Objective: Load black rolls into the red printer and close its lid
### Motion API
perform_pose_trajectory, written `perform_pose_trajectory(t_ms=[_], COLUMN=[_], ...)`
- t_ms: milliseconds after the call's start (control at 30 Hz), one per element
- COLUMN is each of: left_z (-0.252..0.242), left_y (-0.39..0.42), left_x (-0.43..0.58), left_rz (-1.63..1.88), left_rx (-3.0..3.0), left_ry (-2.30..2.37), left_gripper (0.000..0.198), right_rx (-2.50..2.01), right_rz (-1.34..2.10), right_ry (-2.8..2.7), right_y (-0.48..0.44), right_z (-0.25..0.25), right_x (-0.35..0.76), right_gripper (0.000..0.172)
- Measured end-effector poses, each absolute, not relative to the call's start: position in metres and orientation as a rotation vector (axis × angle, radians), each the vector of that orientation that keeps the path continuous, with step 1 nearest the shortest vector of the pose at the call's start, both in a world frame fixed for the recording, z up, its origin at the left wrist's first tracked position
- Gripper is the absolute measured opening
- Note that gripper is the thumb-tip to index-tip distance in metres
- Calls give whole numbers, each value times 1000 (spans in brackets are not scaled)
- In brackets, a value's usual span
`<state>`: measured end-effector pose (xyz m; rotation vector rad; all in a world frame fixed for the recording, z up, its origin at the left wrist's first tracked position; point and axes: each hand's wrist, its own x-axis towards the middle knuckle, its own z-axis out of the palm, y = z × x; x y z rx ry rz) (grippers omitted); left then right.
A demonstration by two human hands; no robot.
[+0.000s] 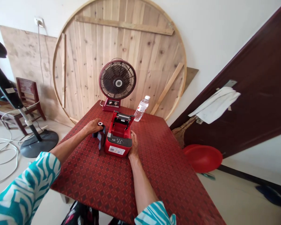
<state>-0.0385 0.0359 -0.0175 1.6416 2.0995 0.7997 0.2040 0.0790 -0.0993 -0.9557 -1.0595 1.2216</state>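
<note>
A red and black receipt printer (120,141) stands on the table with its lid raised at the back, so its red inner bay shows. Its front carries a white label and a dark panel with small buttons. My right hand (134,147) is wrapped round the printer's right side, the fingers partly hidden by it. Just left of the printer, my left hand (93,126) grips a small dark paper roll (101,127) with a white core. From this roll a loose bluish strip hangs down beside the printer's left wall.
The table (164,175) has a red patterned cover. Behind the printer stand a red fan (118,83) and a water bottle (141,108). A large round wooden panel (124,47) leans on the wall. On the right are a red basin (202,157) and a white cloth (216,104).
</note>
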Motion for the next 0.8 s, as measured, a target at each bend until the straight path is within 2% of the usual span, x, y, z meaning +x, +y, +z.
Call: perform_pose_trajectory(t_ms=[267, 433, 533, 633, 800], left_z=[-20, -15, -3, 12, 30], left_y=[44, 35, 28, 23, 23], left_x=[-44, -44, -36, -18, 18], left_rz=[811, 1463, 1638, 1676, 1534], left_rx=[1630, 1514, 1517, 1699, 2071], left_ry=[2112, 1649, 1391, 1288, 1346], left_gripper=[19, 28, 43, 50, 34], right_rx=[-934, -916, -900, -892, -882], right_rz=[1131, 1150, 1165, 1170, 1191], right_ry=[-1126, -1132, -1131, -1118, -1075], right_y=[84, 84, 84, 83, 82], right_z=[-106, -105, -104, -103, -101], right_x=[205, 205, 205, 204, 201], right_gripper=[49, 48, 49, 48, 45])
